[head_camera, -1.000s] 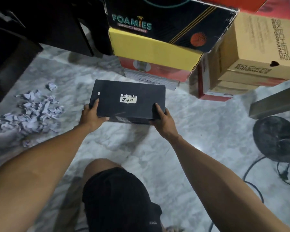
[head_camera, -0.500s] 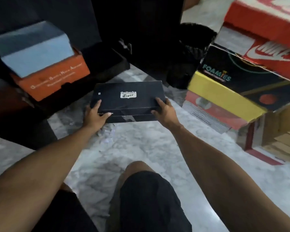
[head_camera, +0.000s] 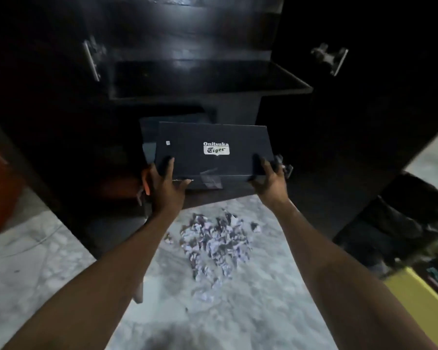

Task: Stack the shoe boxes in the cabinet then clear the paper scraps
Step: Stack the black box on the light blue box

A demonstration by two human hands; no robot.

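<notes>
A black Onitsuka Tiger shoe box (head_camera: 213,150) is held level in front of the dark open cabinet (head_camera: 208,79), at its lowest opening. My left hand (head_camera: 163,184) grips the box's near left corner and my right hand (head_camera: 269,179) grips its near right corner. Another dark box (head_camera: 148,137) shows just behind and to the left of it, inside the cabinet. A pile of white paper scraps (head_camera: 213,241) lies on the marble floor below my hands, between my forearms.
Open cabinet doors with metal handles (head_camera: 92,60) (head_camera: 331,59) flank the shelves. An orange box (head_camera: 0,188) is at the far left. A black bin bag (head_camera: 402,218) and a yellow box (head_camera: 422,296) are at the right. Marble floor (head_camera: 48,261) spreads around.
I have turned left from the box stack to face the cabinet. The black box has travelled with both hands up to the cabinet's lowest opening, and the scrap pile now lies beneath my arms.
</notes>
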